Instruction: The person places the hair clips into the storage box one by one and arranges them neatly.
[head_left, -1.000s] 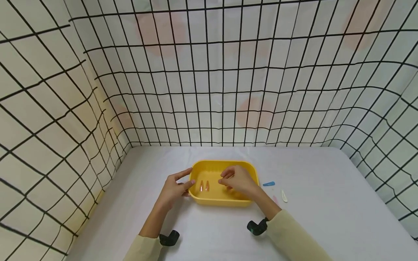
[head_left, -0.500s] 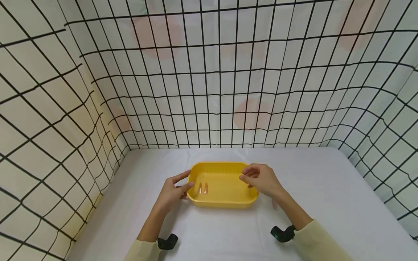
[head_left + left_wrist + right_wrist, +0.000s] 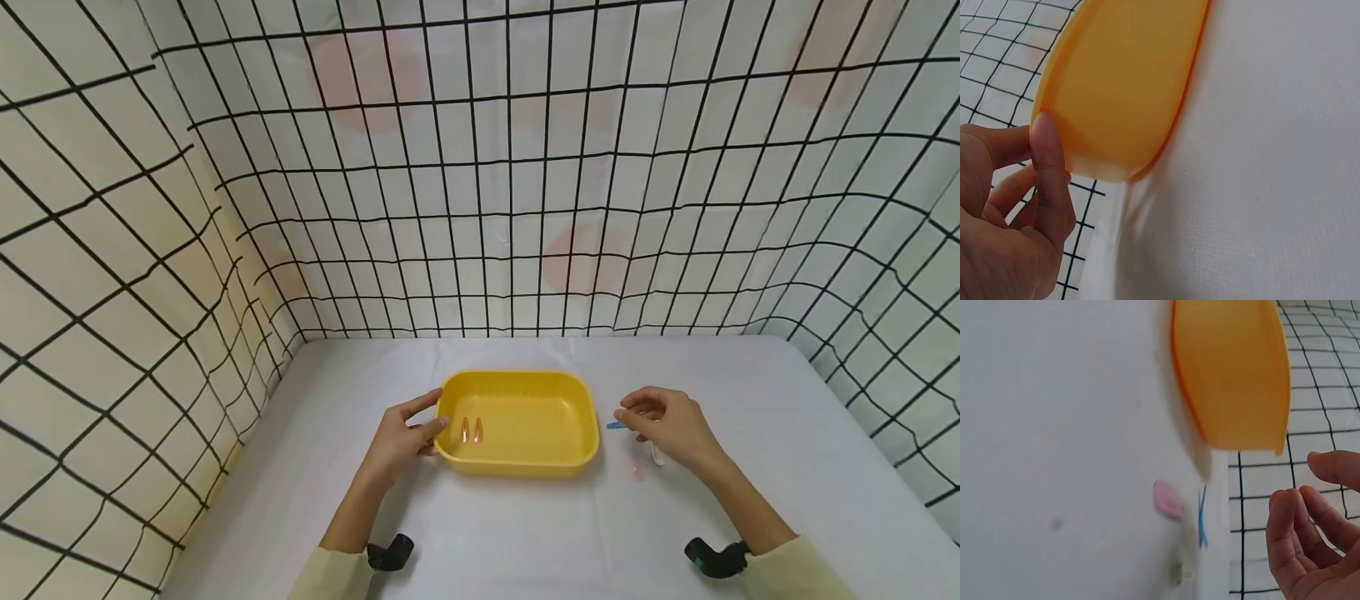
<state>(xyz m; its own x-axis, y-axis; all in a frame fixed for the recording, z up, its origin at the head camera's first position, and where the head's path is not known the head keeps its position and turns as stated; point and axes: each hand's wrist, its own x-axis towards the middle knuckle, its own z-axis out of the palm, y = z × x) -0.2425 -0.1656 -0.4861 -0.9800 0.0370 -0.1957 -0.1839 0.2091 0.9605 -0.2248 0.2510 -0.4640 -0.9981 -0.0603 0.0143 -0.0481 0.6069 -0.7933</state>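
My left hand point(image 3: 401, 437) pinches the left rim of a yellow plastic tray point(image 3: 517, 468), its thumb on the inner side. The same grip shows in the left wrist view, where the hand point(image 3: 1029, 219) holds the end of the tray. Two orange snap hair clips lie side by side in the tray's left part, one of them the right-hand clip point(image 3: 478, 430). To the right of the tray my right hand point(image 3: 671, 425) hovers, holding nothing, thumb and fingertips apart. Below it lie a blue hair clip point(image 3: 616, 425), a partly covered white hair clip point(image 3: 657, 455) and a pink hair clip point(image 3: 1168, 500).
A white cloth covers the table point(image 3: 750, 400). Black wire grid panels point(image 3: 510, 192) with pale sheeting behind them stand around the back and sides. Black wrist cameras point(image 3: 716, 558) sit by both sleeves.
My right hand has moved right, from over the tray's inside, past its right rim, to above the loose hair clips. The left hand has kept its grip on the tray.
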